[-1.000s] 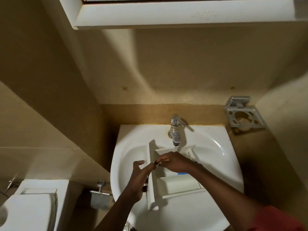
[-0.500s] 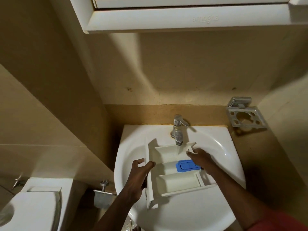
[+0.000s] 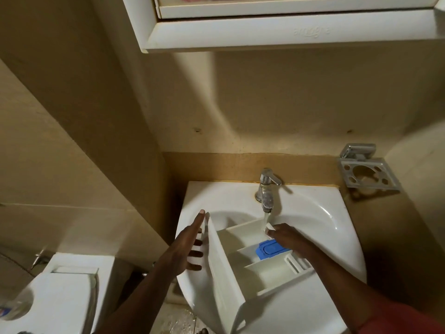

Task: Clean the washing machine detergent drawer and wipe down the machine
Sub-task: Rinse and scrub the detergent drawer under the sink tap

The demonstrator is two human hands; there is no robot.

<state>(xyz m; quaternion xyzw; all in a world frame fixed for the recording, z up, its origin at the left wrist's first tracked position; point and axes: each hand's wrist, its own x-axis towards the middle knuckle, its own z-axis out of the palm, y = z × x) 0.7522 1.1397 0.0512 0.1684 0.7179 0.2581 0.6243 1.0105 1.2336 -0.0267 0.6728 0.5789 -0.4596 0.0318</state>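
Observation:
A white detergent drawer (image 3: 243, 256) with several compartments and a blue insert (image 3: 269, 248) lies in the white basin (image 3: 317, 213), tilted, its front panel toward me. My left hand (image 3: 186, 247) grips the drawer's left front panel with fingers spread flat along it. My right hand (image 3: 286, 237) rests on the drawer's far right rim beside the blue insert, fingertips at the water stream. Water runs from the chrome tap (image 3: 266, 191) into the back compartment.
A white mirror cabinet (image 3: 277, 27) hangs overhead. A chrome holder (image 3: 368, 172) is fixed to the wall at right. A white toilet cistern (image 3: 60, 292) stands at lower left with a clear bottle (image 3: 14, 307) on it. Beige tiled walls close in on the left.
Water now flows from the tap. The drawer has tilted, with its front panel lifted toward me. My left hand slid up along the panel; my right hand moved to the stream.

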